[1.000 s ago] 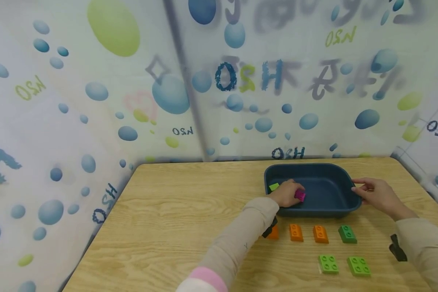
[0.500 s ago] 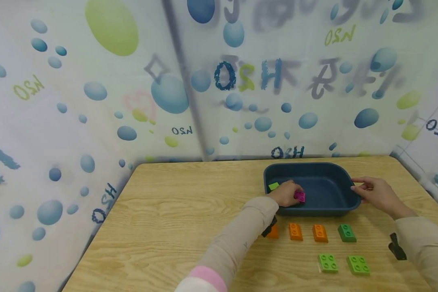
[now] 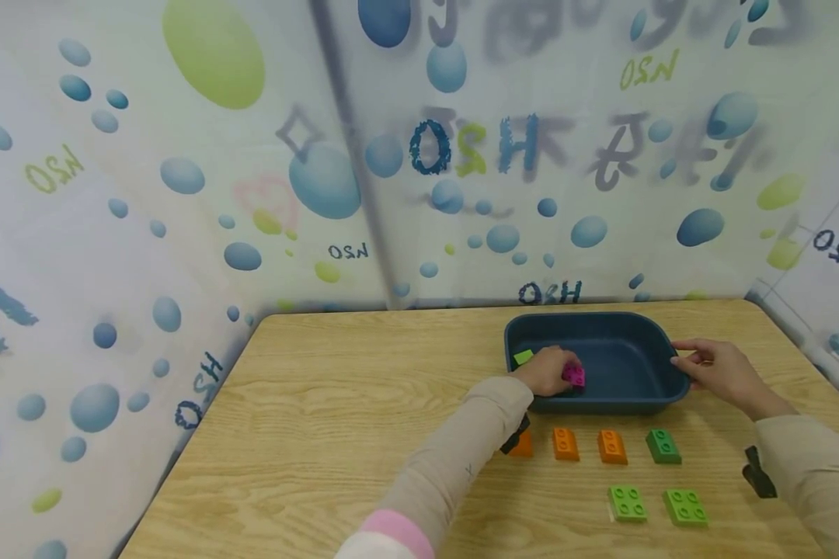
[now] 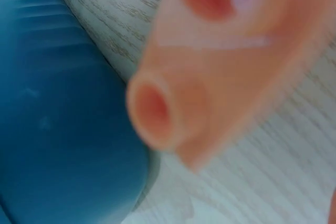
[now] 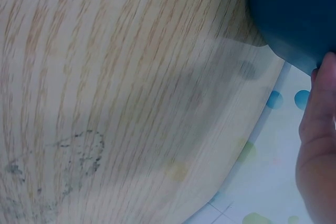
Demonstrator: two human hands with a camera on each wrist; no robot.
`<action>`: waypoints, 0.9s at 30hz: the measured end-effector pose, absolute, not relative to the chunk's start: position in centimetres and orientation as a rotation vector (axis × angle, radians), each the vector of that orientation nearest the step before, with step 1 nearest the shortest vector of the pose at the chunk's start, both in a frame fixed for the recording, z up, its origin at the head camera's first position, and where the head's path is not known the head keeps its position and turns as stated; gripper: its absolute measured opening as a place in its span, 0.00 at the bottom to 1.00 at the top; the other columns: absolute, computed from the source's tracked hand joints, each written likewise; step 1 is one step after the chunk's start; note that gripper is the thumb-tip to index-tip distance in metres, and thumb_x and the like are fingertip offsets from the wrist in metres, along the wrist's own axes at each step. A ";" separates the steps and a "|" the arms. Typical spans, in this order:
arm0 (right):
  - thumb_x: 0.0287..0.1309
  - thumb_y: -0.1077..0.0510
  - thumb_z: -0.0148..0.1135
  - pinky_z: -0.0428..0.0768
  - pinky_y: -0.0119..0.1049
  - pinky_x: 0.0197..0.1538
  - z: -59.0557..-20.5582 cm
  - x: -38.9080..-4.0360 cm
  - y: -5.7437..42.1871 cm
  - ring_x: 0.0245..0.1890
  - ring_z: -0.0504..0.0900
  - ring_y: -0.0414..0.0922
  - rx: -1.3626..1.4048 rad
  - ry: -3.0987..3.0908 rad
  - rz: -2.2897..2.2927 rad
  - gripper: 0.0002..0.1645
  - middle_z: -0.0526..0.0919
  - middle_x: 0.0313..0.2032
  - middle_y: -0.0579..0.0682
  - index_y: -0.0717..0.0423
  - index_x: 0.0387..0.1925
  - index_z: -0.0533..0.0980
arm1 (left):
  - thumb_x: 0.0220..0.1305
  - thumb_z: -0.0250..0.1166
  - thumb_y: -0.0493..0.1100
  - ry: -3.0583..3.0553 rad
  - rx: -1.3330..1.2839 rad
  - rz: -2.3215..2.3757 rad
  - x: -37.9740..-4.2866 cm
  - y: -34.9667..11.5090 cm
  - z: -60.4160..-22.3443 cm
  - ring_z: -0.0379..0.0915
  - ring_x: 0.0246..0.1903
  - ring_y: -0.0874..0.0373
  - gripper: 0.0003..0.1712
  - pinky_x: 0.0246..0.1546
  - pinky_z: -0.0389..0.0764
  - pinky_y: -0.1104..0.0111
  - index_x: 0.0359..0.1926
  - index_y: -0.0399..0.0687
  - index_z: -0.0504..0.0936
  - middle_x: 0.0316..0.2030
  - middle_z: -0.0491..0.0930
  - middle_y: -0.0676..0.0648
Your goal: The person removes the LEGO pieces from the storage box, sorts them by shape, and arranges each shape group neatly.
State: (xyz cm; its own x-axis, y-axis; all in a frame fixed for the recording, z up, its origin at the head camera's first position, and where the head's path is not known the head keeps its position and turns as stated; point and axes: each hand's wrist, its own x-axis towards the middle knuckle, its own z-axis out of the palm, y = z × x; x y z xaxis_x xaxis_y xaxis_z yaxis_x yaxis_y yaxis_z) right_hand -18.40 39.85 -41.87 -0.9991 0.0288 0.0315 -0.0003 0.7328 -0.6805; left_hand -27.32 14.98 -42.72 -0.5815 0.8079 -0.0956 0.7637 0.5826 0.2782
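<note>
My left hand [image 3: 547, 371] reaches into the left part of a dark blue tray [image 3: 629, 405] and holds a magenta toy brick [image 3: 575, 376] at its fingertips. A lime green brick [image 3: 524, 357] lies in the tray's left end, partly behind that hand. At the opposite end, my right hand [image 3: 722, 373] pinches the tray's right rim between thumb and fingers. In the right wrist view, its fingers [image 5: 326, 85] touch the blue wall. An orange brick [image 3: 523, 444] sits under the left wrist, partly covered; a blurred orange brick [image 4: 210, 77] fills much of the left wrist view.
Along the tray's front side stand two more orange bricks [image 3: 565, 445] [image 3: 612, 447] and a dark green one [image 3: 664, 446]. Closer to me lie two lime green bricks [image 3: 627, 503] [image 3: 685, 507]. The wooden table [image 3: 363, 404] meets a patterned curtain at the back.
The magenta brick has turned slightly in the left hand, so its studs now show. Both hands and the tray otherwise stay in place.
</note>
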 end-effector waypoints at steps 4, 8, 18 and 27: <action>0.61 0.57 0.51 0.77 0.34 0.25 -41.9 -18.4 39.8 0.19 0.74 0.42 -0.025 -2.887 1.130 0.27 0.78 0.28 0.58 0.79 0.51 0.63 | 0.55 0.62 0.43 2.612 1.337 0.375 -27.3 14.7 -42.5 0.67 0.36 0.66 0.19 0.37 0.65 0.82 0.50 0.48 0.76 0.39 0.77 0.53; 0.61 0.58 0.51 0.77 0.34 0.25 -41.9 -18.4 39.7 0.19 0.74 0.42 -0.026 -2.887 1.128 0.27 0.78 0.28 0.58 0.79 0.51 0.63 | 0.55 0.63 0.43 2.605 1.378 0.410 -27.3 14.4 -42.1 0.66 0.36 0.66 0.19 0.37 0.64 0.82 0.50 0.47 0.76 0.40 0.77 0.53; 0.61 0.58 0.51 0.77 0.34 0.24 -41.9 -18.2 39.6 0.19 0.74 0.42 -0.026 -2.882 1.119 0.26 0.78 0.28 0.58 0.79 0.51 0.63 | 0.56 0.62 0.44 2.532 1.401 0.480 -26.3 12.7 -39.6 0.67 0.37 0.64 0.21 0.33 0.63 0.84 0.52 0.48 0.74 0.39 0.72 0.54; 0.61 0.55 0.50 0.77 0.34 0.24 -42.0 -18.2 39.8 0.19 0.75 0.43 -0.013 -2.874 1.129 0.28 0.77 0.27 0.57 0.79 0.51 0.63 | 0.57 0.61 0.45 2.439 1.454 0.560 -24.4 10.8 -38.4 0.68 0.41 0.62 0.22 0.36 0.63 0.85 0.53 0.49 0.72 0.39 0.70 0.55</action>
